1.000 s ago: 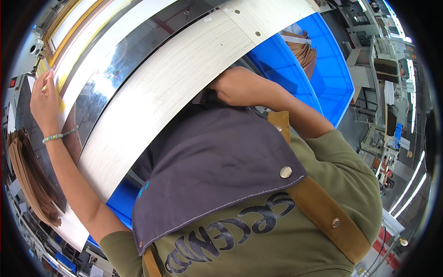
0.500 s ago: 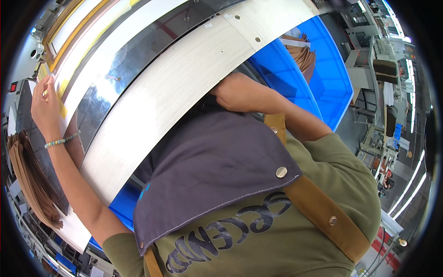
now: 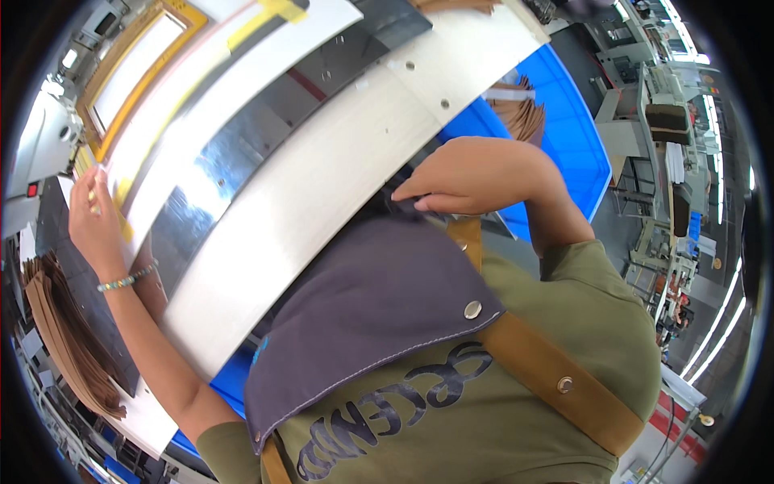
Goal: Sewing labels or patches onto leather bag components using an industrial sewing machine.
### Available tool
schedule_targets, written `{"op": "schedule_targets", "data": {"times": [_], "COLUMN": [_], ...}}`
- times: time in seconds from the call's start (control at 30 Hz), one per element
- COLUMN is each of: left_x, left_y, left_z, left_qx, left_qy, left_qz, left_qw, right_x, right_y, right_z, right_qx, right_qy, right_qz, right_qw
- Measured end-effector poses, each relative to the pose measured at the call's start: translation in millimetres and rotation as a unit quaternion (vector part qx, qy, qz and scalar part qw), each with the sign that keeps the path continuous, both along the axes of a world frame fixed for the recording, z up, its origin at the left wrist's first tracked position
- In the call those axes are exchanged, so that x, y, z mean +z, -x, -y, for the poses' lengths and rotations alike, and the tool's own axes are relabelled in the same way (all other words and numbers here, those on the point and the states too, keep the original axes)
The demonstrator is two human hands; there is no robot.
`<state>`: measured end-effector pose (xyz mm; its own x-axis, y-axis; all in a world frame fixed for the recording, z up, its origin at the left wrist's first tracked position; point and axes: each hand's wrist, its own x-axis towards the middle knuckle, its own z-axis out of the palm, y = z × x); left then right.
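My left hand (image 3: 95, 218), with a beaded bracelet at the wrist, is at the left end of a long white board (image 3: 310, 36) marked with yellow tape (image 3: 266, 20). Its fingers are curled and closed at the board's edge. Beneath the board lies a shiny dark plate (image 3: 242, 149) on a pale wooden tabletop (image 3: 322, 169). My right hand (image 3: 484, 173) is bent at the wrist over the tabletop's near edge, just above my dark apron (image 3: 363, 282). Its thumb and fingers are close together by something dark that I cannot make out.
A blue bin (image 3: 576, 137) at the right holds a bundle of brown strips (image 3: 520, 117) with a white band. More brown strips (image 3: 68, 339) hang at the left. A yellow-brown frame (image 3: 145, 73) stands far left, near a white machine (image 3: 36, 145). Sewing machines line the right.
My right hand has risen from the tabletop's near edge and bent inward, its fingers coming into view. My left hand stays at the board. The view has shifted, so the far end of the board shows.
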<state>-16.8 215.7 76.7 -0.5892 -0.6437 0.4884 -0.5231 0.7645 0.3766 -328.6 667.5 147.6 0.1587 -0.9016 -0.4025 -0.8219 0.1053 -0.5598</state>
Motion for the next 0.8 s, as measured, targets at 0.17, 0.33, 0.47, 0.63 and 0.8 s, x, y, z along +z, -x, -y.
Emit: {"op": "schedule_targets", "data": {"times": [0.17, 0.33, 0.47, 0.63, 0.8], "left_x": [12.8, 44.3, 65.4, 81.7, 75.4], "left_y": [6.1, 8.8, 14.8, 13.3, 12.5], "left_z": [-11.7, -31.9, -58.4, -80.2, -78.5], "left_qx": [-0.005, -0.054, -0.09, -0.108, -0.115], "left_qy": [0.045, -0.033, -0.093, -0.142, -0.143], "left_qz": [-0.002, -0.081, -0.074, -0.032, 0.003], "left_qw": [0.999, 0.995, 0.989, 0.983, 0.983], "right_x": [34.1, 27.7, -2.8, -4.5, -6.3], "right_y": [83.8, 177.8, 202.6, 216.0, 223.9], "right_z": [53.1, 119.7, 158.1, 174.4, 159.9], "right_qx": [-0.18, -0.244, -0.176, -0.186, -0.19], "right_qy": [0.239, 0.391, 0.408, 0.272, 0.282], "right_qz": [0.119, -0.357, -0.367, -0.346, -0.33], "right_qw": [0.947, 0.813, 0.817, 0.878, 0.881]}}
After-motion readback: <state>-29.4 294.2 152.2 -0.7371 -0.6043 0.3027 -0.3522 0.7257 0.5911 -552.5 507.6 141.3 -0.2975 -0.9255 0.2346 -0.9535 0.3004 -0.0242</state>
